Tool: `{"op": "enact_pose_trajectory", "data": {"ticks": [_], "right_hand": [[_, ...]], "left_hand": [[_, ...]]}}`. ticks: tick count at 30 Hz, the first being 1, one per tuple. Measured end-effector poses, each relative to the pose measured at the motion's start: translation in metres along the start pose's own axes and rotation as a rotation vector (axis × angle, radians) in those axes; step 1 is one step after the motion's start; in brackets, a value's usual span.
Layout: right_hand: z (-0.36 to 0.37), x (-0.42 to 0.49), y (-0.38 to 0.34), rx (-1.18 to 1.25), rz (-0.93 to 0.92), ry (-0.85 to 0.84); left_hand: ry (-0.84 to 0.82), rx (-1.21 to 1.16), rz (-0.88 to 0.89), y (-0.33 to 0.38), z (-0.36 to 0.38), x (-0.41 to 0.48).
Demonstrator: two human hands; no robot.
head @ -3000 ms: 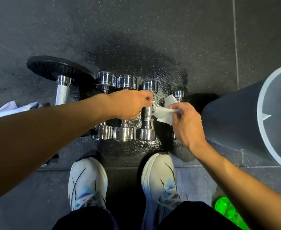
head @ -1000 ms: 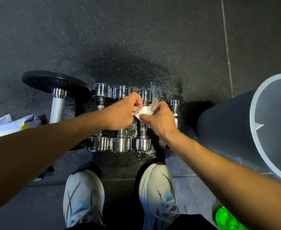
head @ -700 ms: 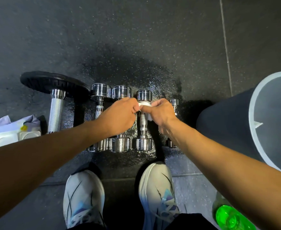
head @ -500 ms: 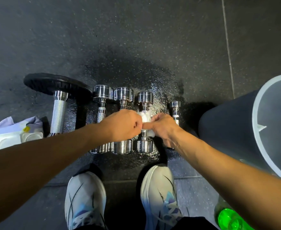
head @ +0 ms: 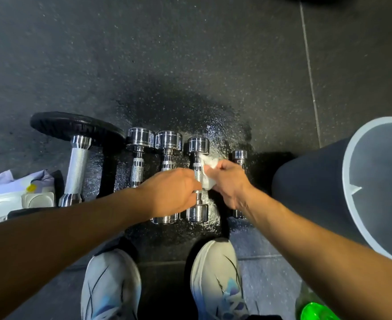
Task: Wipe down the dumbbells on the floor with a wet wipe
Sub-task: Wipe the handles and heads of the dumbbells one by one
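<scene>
One chrome dumbbell (head: 197, 144) was laid on the wet patch of the dark floor (head: 190, 54), its bar running from near to far, just beyond two white shoes (head: 215, 280). The near part of its bar was gripped by the left hand (head: 174, 192), whose fingers were curled round the metal. A crumpled white wipe (head: 207, 172) was pressed against the right side of the same bar, a little farther along, and was pinched by the right hand (head: 232, 183), with thumb and fingers closed together on it. The two hands were brought almost to touching across the bar.

Just to the left, two larger dumbbells (head: 139, 139) were laid parallel and close together, their near ends partly hidden by the left hand and forearm. Farther left, a big dumbbell (head: 77, 167) with a black plate at its far end was laid. To the right, a small dumbbell (head: 239, 155) was mostly covered by the right hand.

A grey bucket (head: 306, 192) with a pale rim was stood at the right edge. A pack of wipes (head: 17, 199) was placed at the left edge, and a green cap (head: 315, 311) was seen in the near right corner.
</scene>
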State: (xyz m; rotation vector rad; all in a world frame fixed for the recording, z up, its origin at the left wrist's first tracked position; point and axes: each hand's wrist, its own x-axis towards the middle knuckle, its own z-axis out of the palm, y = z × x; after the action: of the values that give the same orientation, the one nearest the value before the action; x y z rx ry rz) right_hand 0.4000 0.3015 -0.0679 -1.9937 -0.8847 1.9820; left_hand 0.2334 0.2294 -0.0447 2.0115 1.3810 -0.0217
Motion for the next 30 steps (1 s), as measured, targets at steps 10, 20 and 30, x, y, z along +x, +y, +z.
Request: {"op": "enact_pose_trajectory", "data": {"ticks": [10,20,30], "right_hand": [[0.000,0.011,-0.018,-0.401,-0.503,0.435],[0.010,0.017,-0.027,-0.762,-0.689,0.387],[0.010,0.007,-0.031,-0.968,-0.973,0.291]], "left_hand": [[0.051,0.074,0.110,0.004,0.008,-0.003],[0.010,0.129,0.147,0.001,0.001,-0.002],[0.090,0.114,0.187,0.000,0.004,0.000]]}}
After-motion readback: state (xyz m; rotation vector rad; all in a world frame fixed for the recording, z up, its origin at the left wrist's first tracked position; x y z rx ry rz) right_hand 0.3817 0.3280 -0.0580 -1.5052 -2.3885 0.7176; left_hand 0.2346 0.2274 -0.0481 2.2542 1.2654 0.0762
